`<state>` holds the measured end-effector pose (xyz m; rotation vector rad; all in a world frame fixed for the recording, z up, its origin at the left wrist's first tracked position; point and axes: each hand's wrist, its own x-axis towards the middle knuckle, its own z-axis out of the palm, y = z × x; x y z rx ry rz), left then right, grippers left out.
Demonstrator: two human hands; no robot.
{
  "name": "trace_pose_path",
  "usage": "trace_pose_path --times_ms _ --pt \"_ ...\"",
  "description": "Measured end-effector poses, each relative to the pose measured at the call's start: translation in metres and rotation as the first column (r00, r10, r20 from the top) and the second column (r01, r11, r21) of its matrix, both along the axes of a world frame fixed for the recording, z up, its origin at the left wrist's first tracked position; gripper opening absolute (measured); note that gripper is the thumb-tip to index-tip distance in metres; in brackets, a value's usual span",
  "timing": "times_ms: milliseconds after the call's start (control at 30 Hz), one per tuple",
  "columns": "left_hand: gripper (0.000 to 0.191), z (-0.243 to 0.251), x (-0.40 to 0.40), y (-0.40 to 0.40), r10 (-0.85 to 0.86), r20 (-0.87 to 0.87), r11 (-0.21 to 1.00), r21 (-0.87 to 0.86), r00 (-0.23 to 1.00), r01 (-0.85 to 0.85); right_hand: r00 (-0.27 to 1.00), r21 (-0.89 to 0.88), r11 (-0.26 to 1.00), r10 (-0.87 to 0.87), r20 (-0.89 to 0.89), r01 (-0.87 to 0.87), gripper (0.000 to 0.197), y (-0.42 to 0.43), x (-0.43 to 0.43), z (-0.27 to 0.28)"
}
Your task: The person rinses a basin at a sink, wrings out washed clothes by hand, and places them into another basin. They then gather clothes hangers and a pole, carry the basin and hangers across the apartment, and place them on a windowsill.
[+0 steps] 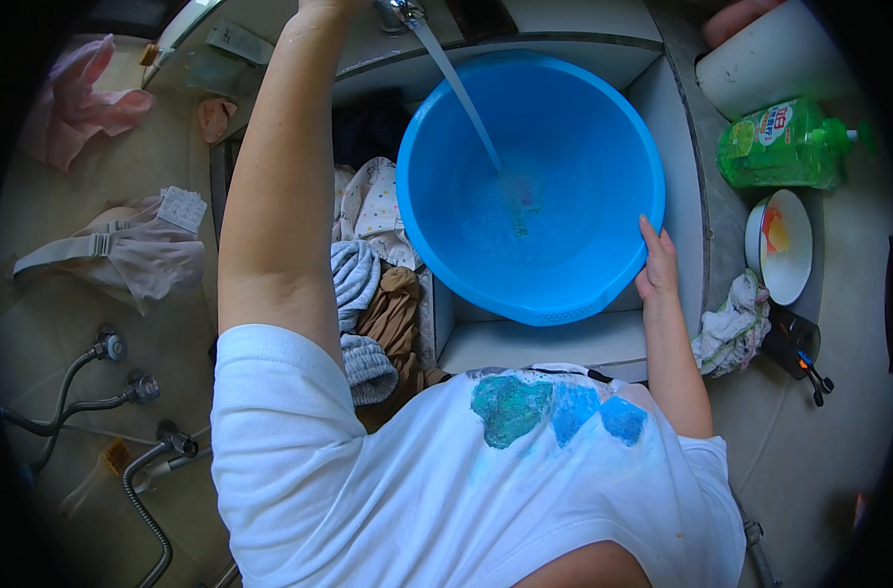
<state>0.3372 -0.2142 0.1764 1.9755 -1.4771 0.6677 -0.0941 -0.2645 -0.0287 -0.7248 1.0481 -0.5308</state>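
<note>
A blue plastic basin [476, 257] stands in a white rectangular sink [535, 342]. From the chrome faucet [406, 11], a stream of water [461, 88] runs into it, and shallow water covers its bottom. My right hand [658, 261] grips the basin's right rim. My left arm stretches up past the sink's left side; the hand itself is cut off by the top edge of the picture. Left of the basin, clothes lie heaped: a dotted white cloth [373, 202], a grey striped garment [354, 279] and a brown one [391, 312].
At right are a green pump bottle [770, 147], a white bowl [783, 264], a crumpled cloth [733, 327] and a dark cup [788, 342] with toothbrushes. A beige bra [145, 250] and a pink cloth [86, 103] hang left, above metal hoses [79, 404].
</note>
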Motion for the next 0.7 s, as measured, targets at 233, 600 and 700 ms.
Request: trace_pose_path --times_ms 233,600,700 --pt "0.016 0.005 -0.011 0.001 0.012 -0.091 1.0 0.02 0.996 -0.01 1.0 0.01 1.0 0.004 0.014 -0.004 0.047 -0.001 -0.002 -0.003" --pt "0.013 0.003 -0.005 0.002 -0.013 -0.017 1.0 -0.009 1.0 0.013 1.0 0.013 1.0 0.004 0.015 -0.005 0.047 -0.001 -0.001 -0.003" --pt "0.013 0.002 -0.006 0.001 0.011 -0.066 1.0 0.014 0.998 -0.01 1.0 0.015 1.0 0.003 0.007 -0.004 0.047 -0.001 0.0 -0.002"
